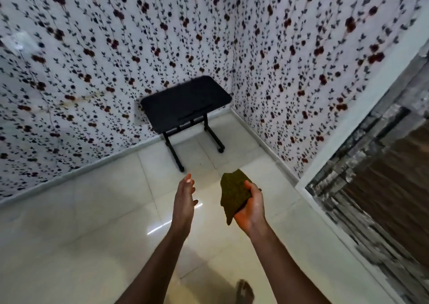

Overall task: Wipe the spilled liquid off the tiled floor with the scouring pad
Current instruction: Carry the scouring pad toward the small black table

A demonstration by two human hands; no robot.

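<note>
My right hand (pixel 251 205) grips a dark green scouring pad (pixel 233 193), held upright well above the pale tiled floor (pixel 92 222). Beside it, a little to the left, my left hand (pixel 185 193) is held out flat with the fingers apart and holds nothing. A few small dark specks lie on the floor near the foot of the small table. A glare streak shines on the tiles under my left wrist; I cannot make out a spill for certain.
A small black table (pixel 185 103) on a wheeled frame stands in the corner ahead. Flowered wallpaper (pixel 92 71) covers both walls. At the right is a white frame (pixel 348 141) with a blurred dark surface. A bare foot (pixel 245 292) shows at the bottom.
</note>
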